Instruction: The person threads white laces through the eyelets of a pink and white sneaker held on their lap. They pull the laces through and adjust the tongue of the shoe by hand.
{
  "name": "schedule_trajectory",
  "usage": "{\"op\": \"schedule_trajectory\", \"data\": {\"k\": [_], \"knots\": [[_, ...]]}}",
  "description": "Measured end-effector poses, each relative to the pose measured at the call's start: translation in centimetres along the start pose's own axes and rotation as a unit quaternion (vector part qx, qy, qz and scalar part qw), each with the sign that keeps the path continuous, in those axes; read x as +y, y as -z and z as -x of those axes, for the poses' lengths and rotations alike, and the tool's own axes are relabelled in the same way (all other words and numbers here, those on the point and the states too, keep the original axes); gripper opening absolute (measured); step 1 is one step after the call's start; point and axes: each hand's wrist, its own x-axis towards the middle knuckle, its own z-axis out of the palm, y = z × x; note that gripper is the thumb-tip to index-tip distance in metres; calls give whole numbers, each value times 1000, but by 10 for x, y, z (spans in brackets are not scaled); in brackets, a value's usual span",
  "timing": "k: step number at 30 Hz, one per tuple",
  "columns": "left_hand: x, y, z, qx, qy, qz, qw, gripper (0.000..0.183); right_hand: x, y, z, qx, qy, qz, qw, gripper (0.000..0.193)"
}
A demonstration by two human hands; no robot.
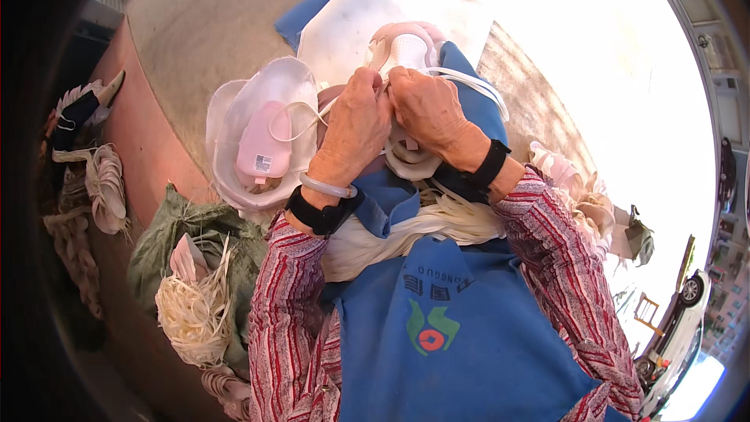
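Observation:
A pink and white sneaker (405, 48) lies in front of me, its toe pointing away. Over its upper, my left hand (355, 123) and my right hand (428, 108) meet with fingers pinched together. A white shoelace (478, 87) runs out of the right side of the grip in a loose double strand. Another thin strand trails left from my left hand. The exact point where the fingertips hold the lace is hidden behind the knuckles. Left of the sneaker stands a white, rounded basin-like holder (293, 78), with a pink rounded piece (264, 141) bearing a label inside it.
Cream laces (437, 223) lie bundled across my lap, above a blue apron (445, 328). More laces (195, 309) rest on a green sack (160, 242) at left. Pink shoe parts (578, 191) are piled at right. White sheeting (336, 39) over blue cloth lies beyond the sneaker.

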Motion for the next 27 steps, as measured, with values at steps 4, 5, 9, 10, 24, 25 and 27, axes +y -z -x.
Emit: {"op": "schedule_trajectory", "data": {"k": [4,5,9,10,24,25,27], "knots": [[9,8,11,26,-21,-1,999,20,8,35,2,-111,-4,-170,979,15],[12,8,11,60,-74,-43,995,21,14,44,3,-163,-13,-266,950,16],[15,23,13,128,-184,-86,971,19,12,78,30,-277,-90,-449,845,23],[22,33,19,53,-46,38,997,21,13,89,38,-308,-76,-471,823,20],[64,16,26,-249,286,538,752,36,7,136,97,-413,100,-554,716,23],[76,30,35,-247,289,538,752,36,24,138,95,-463,-27,-516,720,28],[95,41,39,-362,181,408,818,32,54,126,104,-380,-224,-579,686,43]]}}
